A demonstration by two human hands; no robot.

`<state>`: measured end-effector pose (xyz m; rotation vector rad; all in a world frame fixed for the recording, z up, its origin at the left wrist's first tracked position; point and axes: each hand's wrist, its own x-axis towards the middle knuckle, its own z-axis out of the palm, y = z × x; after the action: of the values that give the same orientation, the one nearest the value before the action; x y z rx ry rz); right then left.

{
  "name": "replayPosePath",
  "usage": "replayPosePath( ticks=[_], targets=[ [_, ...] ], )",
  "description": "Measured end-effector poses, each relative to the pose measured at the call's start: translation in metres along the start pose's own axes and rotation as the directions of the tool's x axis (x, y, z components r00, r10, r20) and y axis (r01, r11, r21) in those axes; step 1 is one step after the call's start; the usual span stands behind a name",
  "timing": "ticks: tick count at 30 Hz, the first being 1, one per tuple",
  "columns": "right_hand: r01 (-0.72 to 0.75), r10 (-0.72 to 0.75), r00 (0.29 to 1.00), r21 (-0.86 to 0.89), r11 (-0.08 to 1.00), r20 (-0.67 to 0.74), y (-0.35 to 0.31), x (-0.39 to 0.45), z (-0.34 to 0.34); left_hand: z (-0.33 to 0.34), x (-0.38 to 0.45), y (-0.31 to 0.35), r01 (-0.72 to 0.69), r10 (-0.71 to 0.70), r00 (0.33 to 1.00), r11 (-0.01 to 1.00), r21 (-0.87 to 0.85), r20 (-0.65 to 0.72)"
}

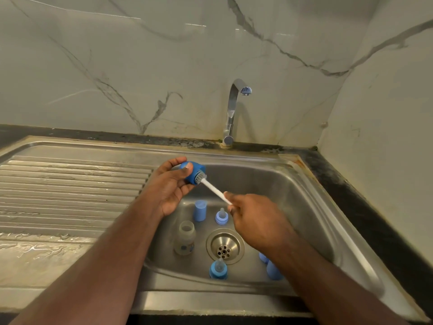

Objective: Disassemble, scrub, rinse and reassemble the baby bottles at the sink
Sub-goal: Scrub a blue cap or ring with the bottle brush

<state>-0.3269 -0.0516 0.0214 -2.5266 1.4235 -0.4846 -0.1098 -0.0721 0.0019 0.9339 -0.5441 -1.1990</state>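
Note:
My left hand [167,188] grips a blue bottle cap [195,172] above the sink basin's left rim, its open mouth turned right. My right hand [251,215] pinches the white handle of a bottle brush [214,191], whose grey bristle head sits inside the cap's mouth. Down in the steel sink [293,184] stand a clear bottle body [185,238] without its top, a light blue cap [199,210], and two blue collars with teats [221,216] [218,269]. Further blue parts [273,269] are partly hidden under my right forearm.
The chrome tap [232,113] rises behind the basin with no water running. A round drain strainer [225,246] sits mid-basin. A wet ribbed draining board [70,195] lies to the left. Marble walls close the back and right, with a dark counter strip [351,191] along them.

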Motion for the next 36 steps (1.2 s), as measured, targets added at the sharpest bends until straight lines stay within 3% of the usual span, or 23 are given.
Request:
replayPosePath(
  ticks=[2,5,7,10,13,18,20,23,26,29,31,33,36],
  targets=[
    [-0.006,0.000,0.998,0.094,0.996,0.057,0.002,-0.001,-0.003,0.000,-0.001,0.001,-0.007,0.007,1.000,1.000,0.016,-0.008],
    [-0.116,0.071,0.988,0.367,0.923,0.134,0.010,-0.002,-0.005,-0.002,0.000,0.001,0.009,-0.009,1.000,1.000,0.003,0.013],
    [-0.152,0.119,0.988,0.423,0.893,0.102,0.013,-0.002,-0.005,-0.001,-0.001,0.001,0.020,-0.020,0.999,1.000,0.002,0.031],
    [-0.106,0.107,0.994,0.232,0.967,0.009,0.010,-0.002,-0.004,-0.002,0.000,0.001,0.028,-0.028,0.999,1.000,0.001,0.036],
    [-0.038,0.036,0.999,0.065,0.997,0.026,0.002,-0.002,-0.004,-0.003,-0.003,0.002,0.015,-0.016,0.999,1.000,0.026,0.049],
    [-0.117,0.066,0.988,0.392,0.912,0.141,0.011,-0.003,-0.007,-0.003,-0.002,0.004,0.006,-0.006,1.000,1.000,-0.016,0.031],
    [-0.129,0.109,0.991,0.382,0.915,0.074,0.013,-0.002,-0.005,-0.003,-0.001,0.002,0.007,-0.007,0.999,1.000,0.000,0.041],
    [-0.075,0.079,0.997,0.191,0.979,-0.016,0.011,0.001,-0.003,-0.002,-0.001,0.001,0.009,-0.009,0.999,1.000,0.009,0.049],
    [-0.042,0.038,0.998,0.090,0.995,0.044,0.004,0.002,-0.003,-0.002,-0.003,0.002,-0.003,0.001,0.998,1.000,0.029,0.062],
    [-0.056,0.025,0.990,0.233,0.971,0.137,0.005,-0.001,-0.006,-0.002,-0.005,0.003,-0.012,0.010,0.999,0.999,0.035,0.047],
    [-0.119,0.042,0.984,0.467,0.876,0.173,0.010,-0.002,-0.006,-0.001,-0.006,0.005,-0.005,0.006,0.999,1.000,-0.023,0.043],
    [-0.174,0.103,0.983,0.590,0.788,0.152,0.014,-0.002,-0.005,-0.001,-0.006,0.006,0.002,0.003,0.997,0.998,-0.068,0.077],
    [-0.122,0.117,0.992,0.417,0.901,0.036,0.012,-0.001,-0.003,-0.002,-0.007,0.005,0.005,0.005,0.993,0.996,-0.094,0.115]
  ],
)
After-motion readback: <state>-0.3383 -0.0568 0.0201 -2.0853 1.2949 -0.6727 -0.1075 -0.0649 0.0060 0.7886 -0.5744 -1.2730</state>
